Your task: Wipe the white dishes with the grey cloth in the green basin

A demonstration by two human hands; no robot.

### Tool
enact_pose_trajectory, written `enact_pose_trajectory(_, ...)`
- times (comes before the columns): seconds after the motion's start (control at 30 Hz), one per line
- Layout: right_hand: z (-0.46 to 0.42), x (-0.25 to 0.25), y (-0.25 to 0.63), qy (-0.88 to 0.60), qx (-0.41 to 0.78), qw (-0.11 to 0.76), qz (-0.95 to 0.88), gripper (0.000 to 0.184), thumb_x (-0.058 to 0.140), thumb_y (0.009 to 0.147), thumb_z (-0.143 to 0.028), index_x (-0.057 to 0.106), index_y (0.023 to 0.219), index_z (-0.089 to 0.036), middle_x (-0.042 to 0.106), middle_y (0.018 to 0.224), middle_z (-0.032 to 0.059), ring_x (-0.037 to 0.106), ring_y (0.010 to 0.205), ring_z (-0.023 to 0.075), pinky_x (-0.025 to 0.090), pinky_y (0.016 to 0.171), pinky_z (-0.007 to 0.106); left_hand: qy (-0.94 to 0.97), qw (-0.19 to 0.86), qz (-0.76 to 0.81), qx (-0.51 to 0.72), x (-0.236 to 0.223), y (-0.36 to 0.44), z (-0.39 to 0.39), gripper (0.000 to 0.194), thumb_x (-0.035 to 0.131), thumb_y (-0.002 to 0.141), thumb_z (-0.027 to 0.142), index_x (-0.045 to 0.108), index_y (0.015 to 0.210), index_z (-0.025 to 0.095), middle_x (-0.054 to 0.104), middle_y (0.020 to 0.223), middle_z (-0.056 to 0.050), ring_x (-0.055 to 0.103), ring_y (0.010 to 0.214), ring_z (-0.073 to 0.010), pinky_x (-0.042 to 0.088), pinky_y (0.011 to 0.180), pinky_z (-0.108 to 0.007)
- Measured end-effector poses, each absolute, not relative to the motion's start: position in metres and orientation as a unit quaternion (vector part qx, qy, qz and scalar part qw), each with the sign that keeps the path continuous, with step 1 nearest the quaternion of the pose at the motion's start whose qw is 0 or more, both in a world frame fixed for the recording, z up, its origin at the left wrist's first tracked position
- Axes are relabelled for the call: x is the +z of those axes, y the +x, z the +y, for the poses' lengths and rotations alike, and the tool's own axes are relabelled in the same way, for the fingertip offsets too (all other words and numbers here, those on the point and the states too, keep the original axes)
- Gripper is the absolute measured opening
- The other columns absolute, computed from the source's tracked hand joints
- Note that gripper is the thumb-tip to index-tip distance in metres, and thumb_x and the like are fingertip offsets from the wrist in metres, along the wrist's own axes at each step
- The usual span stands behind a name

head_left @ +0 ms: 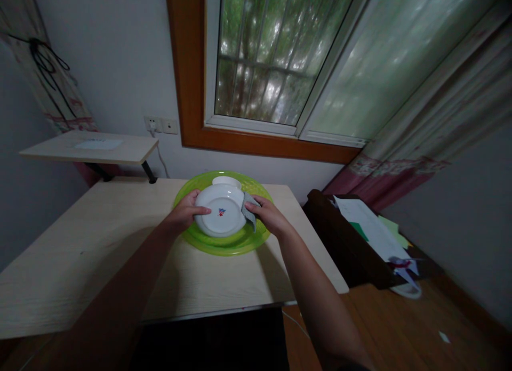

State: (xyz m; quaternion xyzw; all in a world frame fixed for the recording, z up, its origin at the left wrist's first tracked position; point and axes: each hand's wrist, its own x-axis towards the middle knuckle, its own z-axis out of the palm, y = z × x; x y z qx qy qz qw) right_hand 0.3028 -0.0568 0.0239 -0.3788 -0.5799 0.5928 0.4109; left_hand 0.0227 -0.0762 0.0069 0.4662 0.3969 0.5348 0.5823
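Note:
A white plate (pixel 214 224) with a small blue and red motif in its middle is held tilted over a green plastic basin (pixel 236 250). My left hand (pixel 186 214) grips the plate's left rim, its thumb lying across the face. At the right rim, my right hand (pixel 267 212) pinches a grey cloth (pixel 248 214) that is folded over the plate's edge. Behind the plate, another white dish (pixel 226 182) shows in the basin; its lower part is hidden.
The basin stands on a light wooden table (pixel 216 283). A raised shelf (pixel 92 153) with a paper on it is at the back left. To the right, a dark brown piece of furniture (pixel 340 243) carries papers (pixel 372 227). A window (pixel 276 56) is behind the table.

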Motion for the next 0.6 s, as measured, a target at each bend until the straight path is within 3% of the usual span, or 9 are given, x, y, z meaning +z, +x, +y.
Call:
enact_pose_trajectory(0.23, -0.051, 0.023, 0.292, -0.449, 0.402, 0.444, -0.664, 0.033, 0.066, 0.088, -0.055, 0.077, 0.100, -0.026, 0.074, 0.097, 0.0028, 0.065, 0.092, 0.0236, 0.047, 0.093, 0.039, 0.476, 0.580, 0.411, 0.517, 0.008, 0.026, -0.075, 0.059, 0.091, 0.048, 0.022, 0.055, 0.095, 0.019, 0.066, 0.092, -0.004, 0.067, 0.090, -0.0275, 0.053, 0.078, -0.039)
enact_pose_trajectory(0.43, -0.061, 0.048, 0.253, -0.408, 0.164, 0.411, -0.798, 0.034, 0.049, 0.100, -0.034, 0.069, 0.126, -0.025, 0.070, 0.122, 0.0086, 0.060, 0.114, 0.0258, 0.044, 0.104, 0.041, 0.483, 0.574, 0.415, 0.514, 0.005, 0.025, -0.073, 0.059, 0.092, 0.046, 0.023, 0.053, 0.091, 0.019, 0.067, 0.089, -0.001, 0.066, 0.086, -0.0254, 0.053, 0.075, -0.038)
enact_pose_trajectory(0.6, -0.071, 0.057, 0.229, -0.369, 0.037, 0.344, -0.863, 0.044, 0.052, 0.098, -0.023, 0.059, 0.141, -0.020, 0.060, 0.140, 0.0118, 0.050, 0.129, 0.0288, 0.038, 0.115, 0.047, 0.474, 0.580, 0.421, 0.511, 0.006, 0.025, -0.072, 0.059, 0.092, 0.045, 0.021, 0.052, 0.089, 0.020, 0.066, 0.085, 0.000, 0.065, 0.079, -0.0241, 0.052, 0.073, -0.037)
